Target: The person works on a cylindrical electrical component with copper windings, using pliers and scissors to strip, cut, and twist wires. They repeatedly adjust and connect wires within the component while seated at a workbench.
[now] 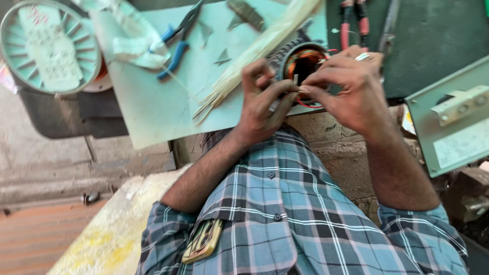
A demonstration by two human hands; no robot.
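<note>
A round motor stator (pixel 304 60) with copper windings and a dark ribbed shell stands on a pale green sheet (pixel 153 102). Both hands meet at its near rim. My left hand (pixel 261 99) grips a pale flat strip (pixel 281 106) that points up toward the stator opening. My right hand (pixel 351 86), a ring on one finger, pinches the strip's thin upper end at the rim. A red wire (pixel 307 105) loops out below the stator, between the two hands.
A bundle of thin pale sticks (pixel 254 48) lies slanted across the sheet. Blue-handled pliers (pixel 175 43) and crumpled white plastic (pixel 127 35) lie to the left, a round pale fan cover (pixel 48 46) beyond. Red-handled pliers (pixel 354 23) lie behind. A grey-green metal box (pixel 453 122) stands right.
</note>
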